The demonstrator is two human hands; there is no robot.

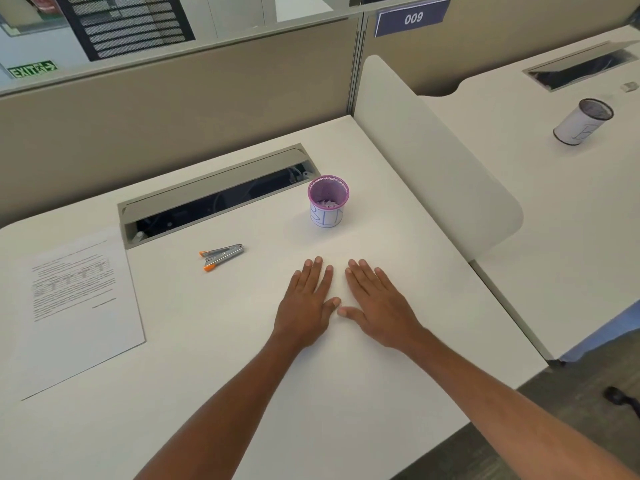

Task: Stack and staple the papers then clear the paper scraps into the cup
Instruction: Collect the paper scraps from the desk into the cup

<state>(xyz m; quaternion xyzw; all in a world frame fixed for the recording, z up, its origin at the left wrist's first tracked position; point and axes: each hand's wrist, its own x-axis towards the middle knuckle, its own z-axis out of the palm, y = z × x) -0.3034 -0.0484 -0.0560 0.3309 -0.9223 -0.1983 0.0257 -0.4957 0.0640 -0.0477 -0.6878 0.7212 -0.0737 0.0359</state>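
One stack of white printed paper sheets (78, 299) is lying at the left of the desk; how many sheets it holds I cannot tell. One small silver stapler with orange tips (221, 256) is sitting well apart from the papers, towards the middle, with its two arms splayed open. One purple mesh cup wrapped in a white paper band with blue lettering (328, 201) is standing upright beyond the hands, and pale paper scraps (327, 203) are showing inside it, too jumbled to count. A second mesh cup, black with a white wrap (582, 121), is standing on the neighbouring desk to the right.

Two bare forearms are reaching forward from the lower edge. The left hand (306, 306) is lying palm down on the desk, fingers straight and together, grasping nothing. The right hand (379, 308) is mirroring it just beside, flat and released, and the two thumb tips are nearly meeting between them.

The white desk top (207, 358) is carrying a long grey cable trough with its flap raised (214, 199) near the back edge. Beige partition panels (173, 109) are closing off the back, a white rounded divider (426, 150) is separating the two desks, a blue plate reading 009 (412, 18) is hanging on the partition, and a green exit sign (32, 69) is showing at the far left.
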